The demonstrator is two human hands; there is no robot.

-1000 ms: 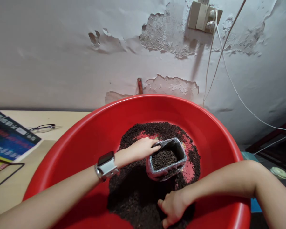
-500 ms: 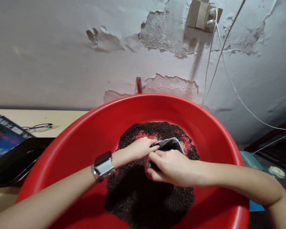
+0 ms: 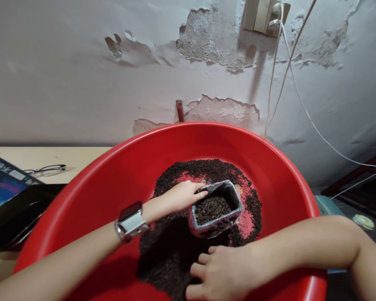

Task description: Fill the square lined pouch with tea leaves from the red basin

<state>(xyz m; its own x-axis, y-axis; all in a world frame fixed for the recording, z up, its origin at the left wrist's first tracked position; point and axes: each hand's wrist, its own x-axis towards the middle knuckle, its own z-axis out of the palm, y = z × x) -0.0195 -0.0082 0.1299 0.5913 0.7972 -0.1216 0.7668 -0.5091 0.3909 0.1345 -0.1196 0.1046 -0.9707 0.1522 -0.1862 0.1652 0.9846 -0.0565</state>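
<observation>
A red basin [image 3: 125, 167] holds a ring of dark, dry bits that look like loose tea leaves [image 3: 172, 267]. Standing in the middle is a small box-shaped plastic bag [image 3: 214, 225], open at the top and partly filled with the same leaves. My left hand [image 3: 188, 195], with a watch [image 3: 132, 219] on its wrist, grips the bag's left rim, its thumb at the near side. My right hand [image 3: 219, 271] is below the bag, fingers apart and bent down over the leaves; their tips are partly hidden.
Left of the basin, a pale table [image 3: 84, 155] bears eyeglasses [image 3: 48, 169], a printed packet [image 3: 6, 182] and a black tray-like object [image 3: 25, 217]. Behind is a peeling wall with a socket [image 3: 266, 16] and hanging cables. A teal object [image 3: 330, 209] stands at the right.
My right hand has come out of the bag's mouth and moved down toward me, over the leaves. This uncovers the leaves inside the bag. My left hand keeps its hold on the rim.
</observation>
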